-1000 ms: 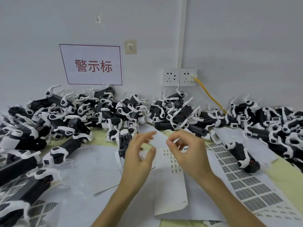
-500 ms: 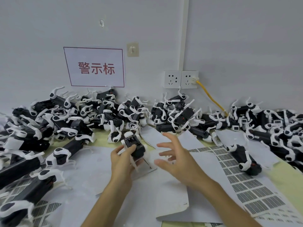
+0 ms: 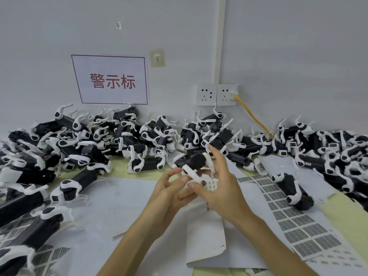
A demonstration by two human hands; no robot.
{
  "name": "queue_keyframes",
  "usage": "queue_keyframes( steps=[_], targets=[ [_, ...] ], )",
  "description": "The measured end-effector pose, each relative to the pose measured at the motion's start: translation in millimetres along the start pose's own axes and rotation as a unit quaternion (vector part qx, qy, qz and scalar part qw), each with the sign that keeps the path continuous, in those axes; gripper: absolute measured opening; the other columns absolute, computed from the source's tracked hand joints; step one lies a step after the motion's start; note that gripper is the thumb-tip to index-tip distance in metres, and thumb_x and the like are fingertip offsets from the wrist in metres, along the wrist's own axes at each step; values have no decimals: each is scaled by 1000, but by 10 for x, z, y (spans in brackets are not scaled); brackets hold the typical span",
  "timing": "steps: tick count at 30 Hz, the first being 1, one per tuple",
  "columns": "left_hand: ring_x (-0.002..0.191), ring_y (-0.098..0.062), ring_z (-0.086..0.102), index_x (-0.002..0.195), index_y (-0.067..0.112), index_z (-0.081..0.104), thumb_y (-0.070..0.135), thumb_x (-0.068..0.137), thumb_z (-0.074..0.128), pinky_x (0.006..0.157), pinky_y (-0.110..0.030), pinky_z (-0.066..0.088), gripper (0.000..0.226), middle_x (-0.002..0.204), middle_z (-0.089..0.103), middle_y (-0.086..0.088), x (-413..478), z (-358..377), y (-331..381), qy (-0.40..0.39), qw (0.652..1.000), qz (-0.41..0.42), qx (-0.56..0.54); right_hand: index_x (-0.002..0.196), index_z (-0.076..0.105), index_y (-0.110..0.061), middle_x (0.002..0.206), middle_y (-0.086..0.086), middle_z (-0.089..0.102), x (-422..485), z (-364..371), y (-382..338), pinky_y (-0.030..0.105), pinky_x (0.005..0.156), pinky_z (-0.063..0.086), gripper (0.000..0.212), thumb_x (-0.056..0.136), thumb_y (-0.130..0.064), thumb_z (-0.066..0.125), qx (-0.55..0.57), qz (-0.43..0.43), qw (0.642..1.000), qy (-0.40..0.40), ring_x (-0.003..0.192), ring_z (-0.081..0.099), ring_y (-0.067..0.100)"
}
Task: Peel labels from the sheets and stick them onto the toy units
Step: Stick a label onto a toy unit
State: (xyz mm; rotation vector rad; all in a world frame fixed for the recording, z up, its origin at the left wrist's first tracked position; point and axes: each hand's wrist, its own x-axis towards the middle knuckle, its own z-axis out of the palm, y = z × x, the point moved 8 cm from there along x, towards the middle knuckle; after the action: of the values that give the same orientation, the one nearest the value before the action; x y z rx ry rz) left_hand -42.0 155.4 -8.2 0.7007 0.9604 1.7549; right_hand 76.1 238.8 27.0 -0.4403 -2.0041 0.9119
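Note:
A black-and-white toy unit [image 3: 194,163] is lifted above the table at centre, tilted on its side. My left hand [image 3: 172,191] holds it from below, fingers curled under its white legs. My right hand [image 3: 220,185] grips it from the right, fingers curled round its body and legs. A small white label sheet [image 3: 211,185] with rows of tiny labels shows between my hands, under the toy. A larger sheet of grey labels [image 3: 294,222] lies flat to the right.
Piles of black-and-white toy units [image 3: 83,140] line the wall from left to right. One toy [image 3: 292,188] lies alone on the right. White backing sheets [image 3: 111,198] cover the table. A yellow cable [image 3: 253,114] runs down from the wall socket.
My left hand lifted the toy off the table and turned it. My right hand, open half a second ago, closed onto the toy. One second ago both hands were pinching a label.

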Motion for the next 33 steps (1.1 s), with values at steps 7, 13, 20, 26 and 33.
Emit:
queue_keyframes(
  steps=[7,13,20,26,33],
  targets=[
    [69,-14,67,105,16,68,0,96,67,60,-27,51,18,85,73,-6,-69,-101,305,103,939,191,265,146,35,-51,101,-15,75,19,-160,70,25,84,51,70,84,-69,63,55,45,994,80,94,71,0],
    [105,-14,71,118,27,68,53,80,71,86,-20,51,46,110,76,7,-68,-63,340,62,933,174,310,142,45,-36,106,6,76,98,-214,84,33,81,56,68,82,-62,65,222,92,969,55,91,74,26],
    [108,-21,73,124,22,73,36,90,67,87,-23,55,37,115,77,-3,-30,101,75,-40,958,101,265,133,51,-35,94,1,77,75,-144,105,34,79,53,63,80,-67,62,202,116,972,36,82,72,19],
    [115,-22,71,116,34,76,47,90,65,102,-38,50,31,118,77,-1,6,-52,32,33,978,64,194,118,59,-35,108,-2,73,67,-426,66,39,88,52,45,81,-60,59,130,101,975,152,94,69,11],
    [110,-20,69,132,24,64,21,105,48,93,-43,45,31,108,77,-1,32,-91,-56,64,988,17,143,83,74,-21,74,10,69,95,-282,-35,26,63,52,6,85,-20,69,230,70,969,56,65,61,19]
  ],
)
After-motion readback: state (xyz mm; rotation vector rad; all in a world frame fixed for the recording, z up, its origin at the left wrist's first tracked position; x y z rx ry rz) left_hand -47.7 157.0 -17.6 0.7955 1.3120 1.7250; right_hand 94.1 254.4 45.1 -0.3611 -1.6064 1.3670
